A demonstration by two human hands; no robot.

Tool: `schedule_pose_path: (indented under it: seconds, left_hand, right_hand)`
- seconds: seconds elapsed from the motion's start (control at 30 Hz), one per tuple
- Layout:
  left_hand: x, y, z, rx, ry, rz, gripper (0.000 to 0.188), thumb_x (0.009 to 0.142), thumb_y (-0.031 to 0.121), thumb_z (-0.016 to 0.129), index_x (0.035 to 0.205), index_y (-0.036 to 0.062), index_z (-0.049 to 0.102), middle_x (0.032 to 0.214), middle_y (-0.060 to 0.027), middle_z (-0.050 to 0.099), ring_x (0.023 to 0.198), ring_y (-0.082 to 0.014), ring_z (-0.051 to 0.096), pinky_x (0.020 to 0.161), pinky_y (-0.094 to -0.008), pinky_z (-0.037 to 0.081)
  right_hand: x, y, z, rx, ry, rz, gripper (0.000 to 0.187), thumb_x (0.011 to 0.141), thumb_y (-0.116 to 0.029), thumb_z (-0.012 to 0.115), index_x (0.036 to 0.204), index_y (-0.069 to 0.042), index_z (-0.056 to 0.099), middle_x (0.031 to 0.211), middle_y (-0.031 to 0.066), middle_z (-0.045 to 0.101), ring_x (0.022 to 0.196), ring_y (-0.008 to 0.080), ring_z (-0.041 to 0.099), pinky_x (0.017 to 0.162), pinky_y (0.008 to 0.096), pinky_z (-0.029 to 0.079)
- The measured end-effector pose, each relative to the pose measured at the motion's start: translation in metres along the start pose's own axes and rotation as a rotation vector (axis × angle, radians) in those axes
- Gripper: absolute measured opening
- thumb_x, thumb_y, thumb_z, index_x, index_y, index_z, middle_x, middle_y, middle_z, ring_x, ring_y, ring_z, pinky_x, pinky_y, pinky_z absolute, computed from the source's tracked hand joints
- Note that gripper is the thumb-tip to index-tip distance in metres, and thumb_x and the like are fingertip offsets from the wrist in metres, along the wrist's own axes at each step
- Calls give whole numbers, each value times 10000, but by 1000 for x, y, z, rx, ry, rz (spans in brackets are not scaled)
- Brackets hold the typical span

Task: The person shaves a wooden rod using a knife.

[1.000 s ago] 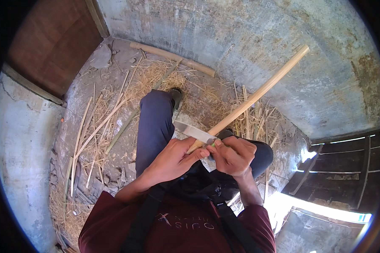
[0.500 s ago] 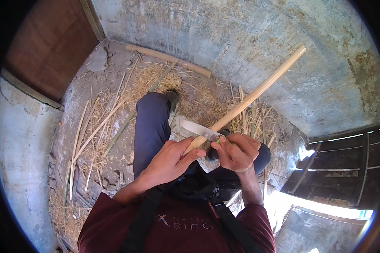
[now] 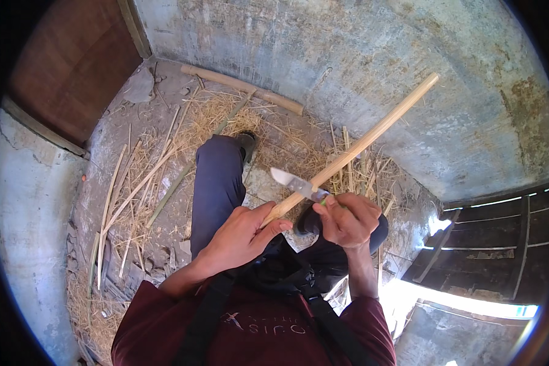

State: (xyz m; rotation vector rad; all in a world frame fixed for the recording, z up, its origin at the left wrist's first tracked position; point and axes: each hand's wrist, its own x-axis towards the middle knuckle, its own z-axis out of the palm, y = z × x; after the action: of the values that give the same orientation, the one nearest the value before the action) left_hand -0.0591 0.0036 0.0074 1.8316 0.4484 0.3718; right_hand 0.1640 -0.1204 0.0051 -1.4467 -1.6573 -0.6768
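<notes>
My left hand point(image 3: 243, 236) is wrapped round the near end of a long, pale wooden stick point(image 3: 372, 135), with the thumb lying along it. The stick slants up and away to the right, its far end close to the wall. A knife point(image 3: 291, 182) with a broad steel blade and a partly visible green handle is gripped in my right hand point(image 3: 349, 221). Its blade lies across the stick a little beyond my left hand, the tip pointing to the left. Most of the handle is hidden by my fingers.
Straw and shavings point(image 3: 216, 113) litter the floor, with several thin split strips point(image 3: 117, 190) at the left. A thick pole point(image 3: 244, 88) lies along the foot of the stained wall point(image 3: 372, 55). Dark boards point(image 3: 482, 244) stand at the right. My bent legs flank the work.
The knife has slid up and to the right along the stick, away from my left hand. The stick's far end has dipped slightly. My left hand keeps its hold.
</notes>
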Motion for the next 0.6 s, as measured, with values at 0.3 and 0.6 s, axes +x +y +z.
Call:
schedule_pose_path:
  seconds: [0.3, 0.6]
  left_hand:
    - [-5, 1, -5, 44, 8, -18, 343, 1120, 287, 652, 1014, -39, 632, 600, -209, 512, 507, -413, 540, 502, -473, 364]
    - [-38, -17, -6, 27, -51, -111, 332, 1127, 273, 642, 994, -32, 652, 617, -187, 522, 498, -354, 519, 522, -465, 370]
  right_hand:
    - [-2, 22, -2, -13, 77, 37, 264, 776, -143, 961, 742, -52, 715, 683, 80, 679, 515, 176, 623, 446, 303, 428]
    - [-6, 121, -43, -113, 197, 492, 231, 957, -82, 840, 818, 10, 681, 747, 99, 724, 683, 104, 636, 623, 275, 479]
